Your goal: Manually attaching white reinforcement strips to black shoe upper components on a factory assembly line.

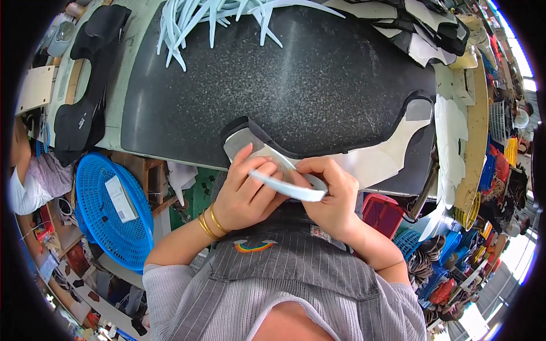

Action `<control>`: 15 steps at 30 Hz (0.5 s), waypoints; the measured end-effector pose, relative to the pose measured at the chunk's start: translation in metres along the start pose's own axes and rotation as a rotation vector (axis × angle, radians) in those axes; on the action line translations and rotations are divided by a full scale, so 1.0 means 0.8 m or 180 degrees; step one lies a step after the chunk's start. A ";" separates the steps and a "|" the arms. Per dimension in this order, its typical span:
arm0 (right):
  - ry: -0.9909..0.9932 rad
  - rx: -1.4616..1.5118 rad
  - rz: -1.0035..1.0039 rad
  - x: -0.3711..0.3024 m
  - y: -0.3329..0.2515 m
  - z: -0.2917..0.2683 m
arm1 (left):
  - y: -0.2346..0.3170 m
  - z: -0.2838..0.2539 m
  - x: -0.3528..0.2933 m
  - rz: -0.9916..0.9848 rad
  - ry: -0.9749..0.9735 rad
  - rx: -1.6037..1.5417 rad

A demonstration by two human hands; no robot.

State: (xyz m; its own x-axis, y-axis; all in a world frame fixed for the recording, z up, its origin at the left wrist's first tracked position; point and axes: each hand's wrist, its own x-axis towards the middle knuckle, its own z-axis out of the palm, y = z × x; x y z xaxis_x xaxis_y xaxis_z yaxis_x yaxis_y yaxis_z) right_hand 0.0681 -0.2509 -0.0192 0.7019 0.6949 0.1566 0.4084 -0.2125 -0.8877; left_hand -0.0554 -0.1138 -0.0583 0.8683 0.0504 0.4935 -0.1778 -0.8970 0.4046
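Note:
Above my lap, in front of the table edge, both hands work close together on a pale blue curved strip (pixel 293 191). My left hand (pixel 247 190), with gold bangles at the wrist, is closed with the strip running across its fingers. My right hand (pixel 335 196) pinches the strip near its bend; the thumb and fingertips are partly hidden behind it. Just beyond the hands lies a flat cut piece (pixel 369 165), off-white with black edging and grey ends, like a shoe upper. Its left end reaches up to my left fingertips; whether they touch it is unclear.
Several loose pale blue strips (pixel 213 17) are heaped at the far edge of the black work mat (pixel 227 91). Stacked cut pieces (pixel 421 31) lie far right, black ones (pixel 85 108) at left. A blue basket (pixel 145 227) stands lower left, a red basket (pixel 381 215) right.

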 end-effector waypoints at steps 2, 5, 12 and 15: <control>-0.0032 0.0040 0.0046 0.002 0.000 0.002 | -0.002 0.001 -0.002 -0.0032 0.0034 -0.0055; -0.0036 -0.0134 0.0091 0.003 -0.001 0.002 | 0.001 0.007 -0.004 -0.0067 0.0221 -0.0099; -0.0222 -0.0266 0.0392 0.009 -0.011 -0.006 | 0.005 -0.002 0.010 -0.0304 -0.0026 -0.0226; -0.0447 -0.0337 0.0208 0.012 -0.008 -0.023 | 0.004 -0.009 0.012 -0.0325 -0.0177 -0.0185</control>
State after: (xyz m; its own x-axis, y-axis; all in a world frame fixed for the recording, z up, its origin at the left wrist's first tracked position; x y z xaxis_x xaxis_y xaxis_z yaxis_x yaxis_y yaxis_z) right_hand 0.0829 -0.2556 -0.0041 0.6436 0.7647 0.0315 0.4290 -0.3263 -0.8423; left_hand -0.0511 -0.1129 -0.0470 0.9072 0.1142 0.4048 -0.1125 -0.8614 0.4953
